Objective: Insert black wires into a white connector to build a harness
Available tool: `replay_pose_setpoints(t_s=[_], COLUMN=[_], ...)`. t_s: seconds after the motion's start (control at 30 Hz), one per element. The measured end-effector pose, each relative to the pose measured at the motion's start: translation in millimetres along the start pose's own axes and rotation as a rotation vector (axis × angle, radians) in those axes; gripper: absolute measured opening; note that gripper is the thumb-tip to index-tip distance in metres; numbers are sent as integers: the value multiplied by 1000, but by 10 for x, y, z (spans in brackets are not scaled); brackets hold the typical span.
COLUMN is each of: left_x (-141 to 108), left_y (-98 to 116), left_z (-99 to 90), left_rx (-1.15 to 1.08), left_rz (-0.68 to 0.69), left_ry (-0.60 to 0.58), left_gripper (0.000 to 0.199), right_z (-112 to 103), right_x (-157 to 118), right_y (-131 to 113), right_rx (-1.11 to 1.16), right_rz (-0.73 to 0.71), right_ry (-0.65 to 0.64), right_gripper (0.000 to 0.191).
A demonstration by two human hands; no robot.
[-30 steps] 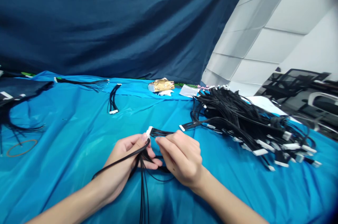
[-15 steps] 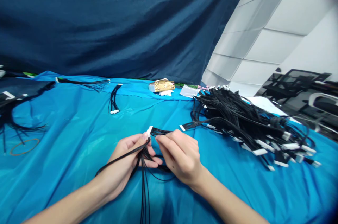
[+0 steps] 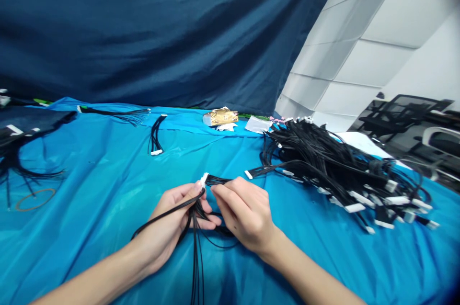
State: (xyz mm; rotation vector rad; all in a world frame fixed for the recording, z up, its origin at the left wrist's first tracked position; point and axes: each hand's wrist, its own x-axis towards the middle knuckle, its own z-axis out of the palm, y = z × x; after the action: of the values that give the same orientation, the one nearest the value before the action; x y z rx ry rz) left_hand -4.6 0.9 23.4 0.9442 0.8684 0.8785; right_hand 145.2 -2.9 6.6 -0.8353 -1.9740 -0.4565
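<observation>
Between my hands is a black wire harness [image 3: 196, 242] with a white connector [image 3: 204, 179] at its upper end. My left hand [image 3: 176, 219] grips the connector between thumb and fingers, and black wires loop over its wrist and hang down below it. My right hand [image 3: 247, 214] is closed, thumb and fingertips pinched at the wires just right of the connector. What exactly lies between those fingertips is hidden by the hand. Wires also run under the right hand and through the left fingers.
On the blue sheet [image 3: 108, 190], a big heap of black wire harnesses [image 3: 319, 152] lies right. Another short harness [image 3: 155, 135] lies at the back left, loose black wires [image 3: 17, 161] far left near a brown ring [image 3: 36, 199]. A gold packet [image 3: 223, 116] sits behind.
Almost nothing differs. Both hands keep the same hold on the harness, and the whole view has shifted very slightly.
</observation>
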Motion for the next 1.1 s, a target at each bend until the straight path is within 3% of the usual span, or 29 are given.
replay_pose_setpoints(t_s=[1.1], left_x=[-13], left_y=[-19], left_z=[-14], left_rx=[-55], left_rz=[-25], left_ry=[18], left_gripper=[12], right_z=[-4], right_x=[10], right_y=[-11], right_rx=[11], right_rz=[25], right_ry=[9], right_gripper=[9])
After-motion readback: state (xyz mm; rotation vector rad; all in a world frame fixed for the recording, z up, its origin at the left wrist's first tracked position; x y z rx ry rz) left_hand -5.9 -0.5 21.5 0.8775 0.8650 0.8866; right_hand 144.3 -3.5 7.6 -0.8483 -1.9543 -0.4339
